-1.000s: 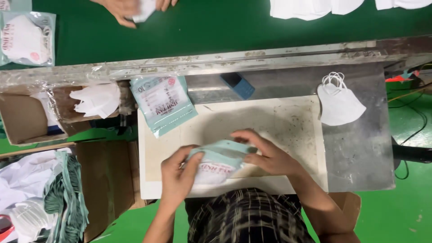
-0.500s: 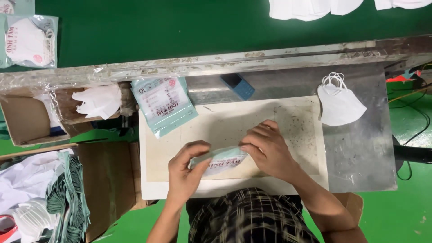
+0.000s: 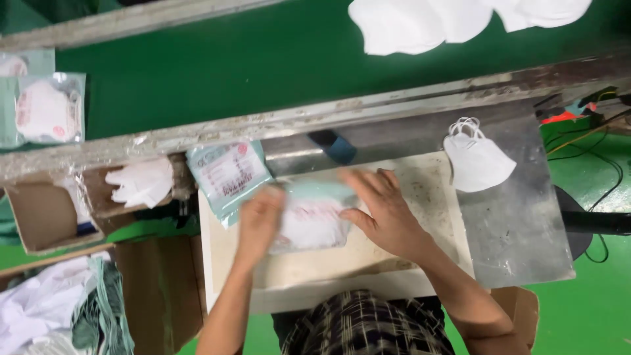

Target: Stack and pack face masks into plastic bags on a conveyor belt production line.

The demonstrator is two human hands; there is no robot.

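Note:
A pale green clear packet with a white mask inside (image 3: 310, 217) lies flat on the cream work board (image 3: 420, 177). My left hand (image 3: 259, 223) grips its left edge. My right hand (image 3: 381, 207) presses on its right side, fingers spread over the top edge. Both hands are blurred by motion. A stack of similar pale green packets (image 3: 227, 174) rests at the board's far left corner.
A loose white mask (image 3: 476, 161) sits on the metal plate right of the board. A green conveyor belt (image 3: 263, 72) runs beyond, carrying packed masks (image 3: 46, 108) at left and white masks (image 3: 420, 23) at right. A cardboard box (image 3: 46, 213) holds white masks (image 3: 141, 181) at left.
The packet and both hands have moved away from my body toward the far side of the board. The packet now lies flatter, and the camera view has shifted.

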